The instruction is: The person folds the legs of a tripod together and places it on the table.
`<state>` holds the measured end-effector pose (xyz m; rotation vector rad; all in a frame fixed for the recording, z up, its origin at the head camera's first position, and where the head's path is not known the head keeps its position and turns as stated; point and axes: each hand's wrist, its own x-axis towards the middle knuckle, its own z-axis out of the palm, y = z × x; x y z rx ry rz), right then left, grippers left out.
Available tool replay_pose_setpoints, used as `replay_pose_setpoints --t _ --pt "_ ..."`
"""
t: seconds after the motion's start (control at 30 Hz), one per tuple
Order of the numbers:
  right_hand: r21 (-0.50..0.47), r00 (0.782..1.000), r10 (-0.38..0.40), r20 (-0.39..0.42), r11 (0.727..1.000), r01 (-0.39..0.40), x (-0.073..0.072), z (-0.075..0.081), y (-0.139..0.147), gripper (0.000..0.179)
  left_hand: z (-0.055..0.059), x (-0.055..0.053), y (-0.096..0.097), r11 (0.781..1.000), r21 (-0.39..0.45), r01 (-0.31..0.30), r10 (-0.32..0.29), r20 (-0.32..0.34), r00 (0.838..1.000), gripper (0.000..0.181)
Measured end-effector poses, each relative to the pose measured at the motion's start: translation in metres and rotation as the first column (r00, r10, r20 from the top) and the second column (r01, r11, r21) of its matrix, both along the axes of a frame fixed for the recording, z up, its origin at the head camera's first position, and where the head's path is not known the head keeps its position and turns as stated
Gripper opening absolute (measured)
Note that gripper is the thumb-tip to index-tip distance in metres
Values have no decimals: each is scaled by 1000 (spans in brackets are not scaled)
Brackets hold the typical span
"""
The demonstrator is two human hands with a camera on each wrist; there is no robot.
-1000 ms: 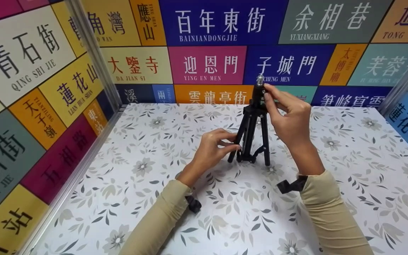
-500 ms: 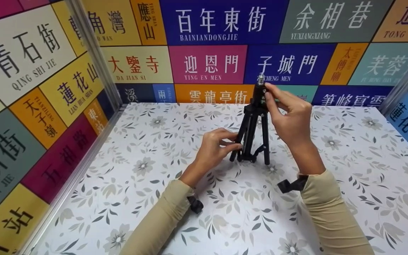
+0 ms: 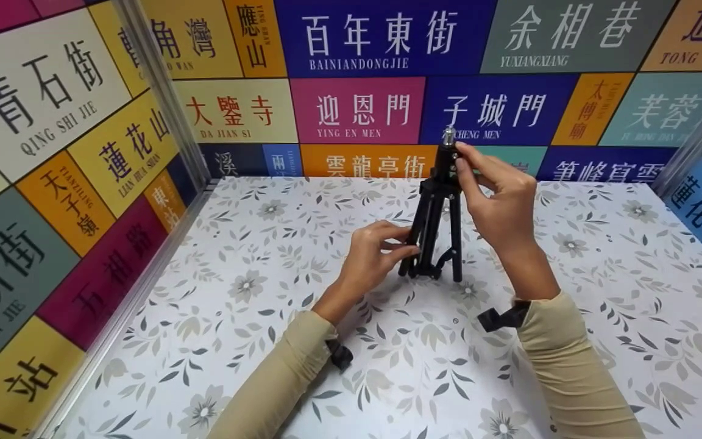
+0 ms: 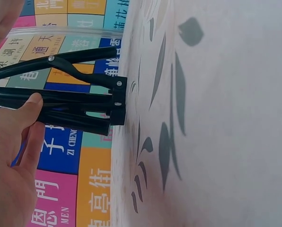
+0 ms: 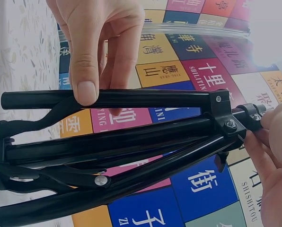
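Note:
A small black tripod (image 3: 455,225) stands upright near the middle of the table, its legs drawn fairly close together. A silver threaded stud (image 3: 449,136) caps its column. My left hand (image 3: 370,256) pinches the left leg low down between thumb and fingers. Up at the column, just below the stud, my right hand (image 3: 500,201) grips with thumb and fingertips. In the right wrist view the left thumb lies on one leg (image 5: 141,98), and folding braces (image 5: 41,124) link the legs to a lower hub. That hub (image 4: 118,100) also shows in the left wrist view, close to the tabletop.
The table (image 3: 253,341) wears a white cloth with grey leaves and flowers. Panels of colourful street-name signs (image 3: 357,113) rise at the back and sides. Black wrist-camera mounts (image 3: 500,319) sit at both sleeve cuffs.
My left hand has moved slightly right, and the left leg has swung a little inward with it. The legs stand slightly closer together. My right hand keeps its grip at the top.

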<state>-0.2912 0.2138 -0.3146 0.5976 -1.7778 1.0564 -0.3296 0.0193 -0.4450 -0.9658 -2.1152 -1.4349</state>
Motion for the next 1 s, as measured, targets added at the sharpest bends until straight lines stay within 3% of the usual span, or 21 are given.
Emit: replay_pose_setpoints --t 1.0 --pt "-2 1000 9 3 1000 -9 -2 -1 1 27 2 2 9 994 -42 -101 101 -17 995 31"
